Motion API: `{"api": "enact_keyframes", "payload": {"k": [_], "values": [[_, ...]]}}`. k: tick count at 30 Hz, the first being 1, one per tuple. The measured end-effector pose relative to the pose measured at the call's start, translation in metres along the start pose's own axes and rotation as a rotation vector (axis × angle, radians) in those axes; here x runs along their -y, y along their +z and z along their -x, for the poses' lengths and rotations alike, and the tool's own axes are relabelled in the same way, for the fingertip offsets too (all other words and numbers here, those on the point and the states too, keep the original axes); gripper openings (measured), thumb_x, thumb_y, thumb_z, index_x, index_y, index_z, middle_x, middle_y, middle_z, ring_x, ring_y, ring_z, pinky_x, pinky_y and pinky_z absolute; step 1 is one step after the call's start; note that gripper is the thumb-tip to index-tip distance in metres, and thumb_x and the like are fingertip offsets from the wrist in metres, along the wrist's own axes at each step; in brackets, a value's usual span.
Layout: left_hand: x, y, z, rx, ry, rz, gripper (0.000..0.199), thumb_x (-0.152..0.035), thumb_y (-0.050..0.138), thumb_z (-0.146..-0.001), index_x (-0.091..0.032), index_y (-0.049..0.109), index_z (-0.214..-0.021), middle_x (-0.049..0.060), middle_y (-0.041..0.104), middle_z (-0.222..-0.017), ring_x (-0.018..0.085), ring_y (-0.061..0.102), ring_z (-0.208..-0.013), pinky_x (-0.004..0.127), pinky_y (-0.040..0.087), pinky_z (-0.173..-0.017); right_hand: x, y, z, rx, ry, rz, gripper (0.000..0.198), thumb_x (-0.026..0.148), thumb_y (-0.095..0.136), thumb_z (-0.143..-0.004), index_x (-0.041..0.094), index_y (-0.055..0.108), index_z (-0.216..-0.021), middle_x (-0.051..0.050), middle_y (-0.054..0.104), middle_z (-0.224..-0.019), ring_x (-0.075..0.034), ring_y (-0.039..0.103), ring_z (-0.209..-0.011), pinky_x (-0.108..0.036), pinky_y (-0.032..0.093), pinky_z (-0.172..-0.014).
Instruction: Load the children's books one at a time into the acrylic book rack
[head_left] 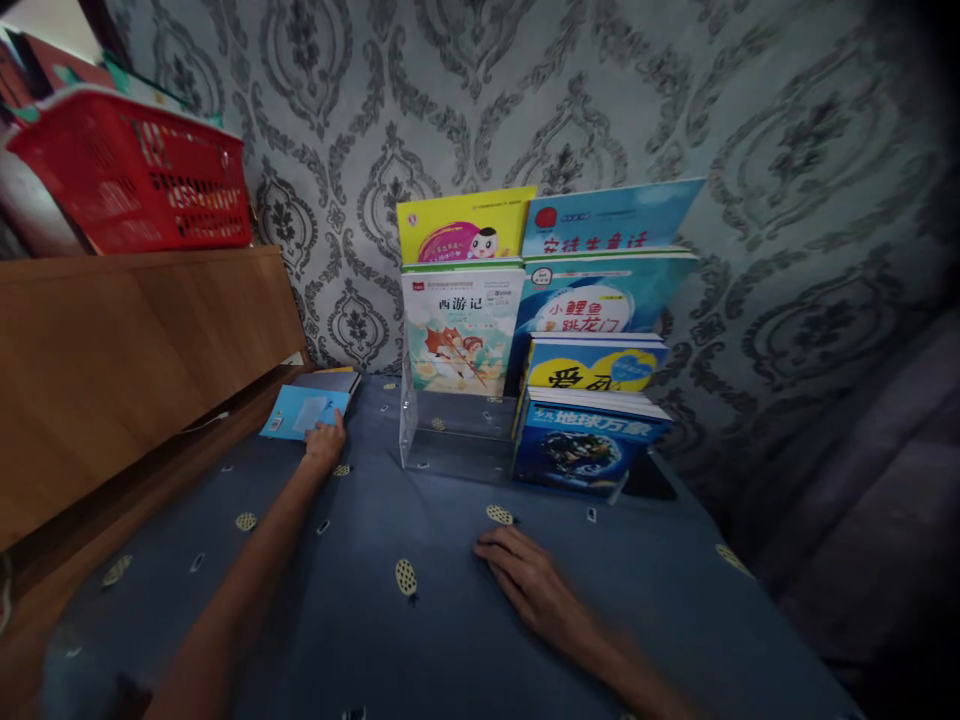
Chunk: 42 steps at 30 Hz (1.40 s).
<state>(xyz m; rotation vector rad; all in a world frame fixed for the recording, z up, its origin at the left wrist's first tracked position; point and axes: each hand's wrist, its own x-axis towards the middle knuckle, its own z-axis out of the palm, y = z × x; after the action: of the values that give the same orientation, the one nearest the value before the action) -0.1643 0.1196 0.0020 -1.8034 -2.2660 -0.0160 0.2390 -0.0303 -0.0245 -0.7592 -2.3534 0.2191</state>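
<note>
My left hand (326, 441) reaches to the far left and grips the lower right corner of a light-blue book (289, 411), index finger laid along its cover. That book lies over other books (330, 380) by the wall. My right hand (525, 575) rests palm down on the patterned blue cloth (450, 640), its fingers stretched out and holding nothing. Ahead of it stands a clear tiered book rack (457, 450). A white picture book (465, 330) and a yellow book (465, 220) fill its left side. On the right are a dark-blue earth book (581, 450) and several more.
A red plastic basket (142, 170) sits on a wooden ledge (142, 370) at the left. Grey patterned wallpaper (360, 130) closes off the back. Behind the rack's right side lies a dark flat object (651, 478). Dim fabric hangs at the right.
</note>
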Motion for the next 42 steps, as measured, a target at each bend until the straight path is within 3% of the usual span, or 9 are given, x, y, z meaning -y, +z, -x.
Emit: {"api": "enact_keyframes", "payload": {"k": [10,17,24,29,33,35,39,42], "values": [[0.010,-0.013,0.042,0.076,0.074,-0.094,0.052,-0.021,0.049,-0.092,-0.001,0.051,-0.140,0.033,0.067,-0.108,0.040,0.069,-0.103,0.061,0.053,-0.085,0.002,-0.001,-0.002,-0.023,-0.025,-0.014,0.030,0.019,0.041,-0.103,0.020,0.069,-0.113,-0.011,0.071,-0.107,-0.021,0.068,-0.100,-0.036,0.060,-0.088],[0.003,-0.028,0.088,0.127,0.127,-0.179,0.053,-0.005,0.036,-0.090,0.000,0.052,-0.141,0.039,0.063,-0.121,0.044,0.069,-0.107,0.063,0.053,-0.084,0.003,-0.002,-0.004,-0.002,-0.020,-0.035,0.031,0.018,0.040,-0.103,0.020,0.069,-0.113,-0.012,0.071,-0.108,-0.023,0.069,-0.100,-0.039,0.060,-0.087],[-0.023,-0.039,0.178,0.132,0.278,-0.205,0.058,-0.002,0.035,-0.091,-0.007,0.051,-0.147,0.037,0.056,-0.135,0.047,0.065,-0.115,0.060,0.055,-0.083,0.002,-0.001,-0.002,0.009,-0.018,-0.024,0.031,0.020,0.040,-0.104,0.018,0.069,-0.115,-0.013,0.070,-0.110,-0.023,0.067,-0.102,-0.040,0.059,-0.089],[-0.031,-0.048,0.244,0.139,0.350,-0.157,0.055,-0.008,0.039,-0.093,-0.020,0.055,-0.144,0.028,0.059,-0.137,0.043,0.063,-0.120,0.051,0.057,-0.083,0.004,-0.003,-0.004,0.015,-0.010,-0.039,0.032,0.021,0.039,-0.104,0.019,0.069,-0.114,-0.012,0.070,-0.110,-0.023,0.067,-0.102,-0.040,0.059,-0.089],[-0.011,-0.067,0.230,0.196,0.406,-0.017,0.045,-0.021,0.044,-0.099,-0.030,0.055,-0.141,0.014,0.065,-0.131,0.030,0.066,-0.116,0.043,0.055,-0.092,0.004,-0.004,-0.005,0.030,-0.011,-0.043,0.034,0.023,0.038,-0.104,0.020,0.070,-0.115,-0.013,0.071,-0.111,-0.024,0.068,-0.103,-0.041,0.060,-0.090],[0.004,-0.069,0.204,0.193,0.295,0.028,0.044,-0.031,0.040,-0.102,-0.028,0.051,-0.144,0.012,0.065,-0.133,0.028,0.067,-0.115,0.042,0.053,-0.097,0.005,-0.004,-0.005,0.035,-0.009,-0.036,0.035,0.023,0.038,-0.104,0.021,0.070,-0.115,-0.012,0.071,-0.111,-0.024,0.068,-0.103,-0.042,0.060,-0.089],[0.027,-0.048,0.156,0.106,0.030,0.074,0.057,-0.042,0.034,-0.102,-0.012,0.042,-0.150,0.021,0.048,-0.153,0.033,0.050,-0.139,0.048,0.044,-0.110,0.006,-0.004,-0.005,0.015,-0.017,-0.016,0.033,0.022,0.038,-0.105,0.019,0.071,-0.113,-0.013,0.071,-0.110,-0.024,0.067,-0.103,-0.041,0.059,-0.090],[0.037,-0.022,0.144,0.123,0.024,0.099,0.057,-0.041,0.031,-0.102,-0.014,0.044,-0.150,0.020,0.044,-0.157,0.033,0.039,-0.148,0.055,0.037,-0.114,0.007,-0.005,-0.004,0.023,-0.022,-0.005,0.033,0.022,0.038,-0.104,0.019,0.071,-0.112,-0.013,0.072,-0.109,-0.023,0.067,-0.101,-0.040,0.059,-0.088]]}}
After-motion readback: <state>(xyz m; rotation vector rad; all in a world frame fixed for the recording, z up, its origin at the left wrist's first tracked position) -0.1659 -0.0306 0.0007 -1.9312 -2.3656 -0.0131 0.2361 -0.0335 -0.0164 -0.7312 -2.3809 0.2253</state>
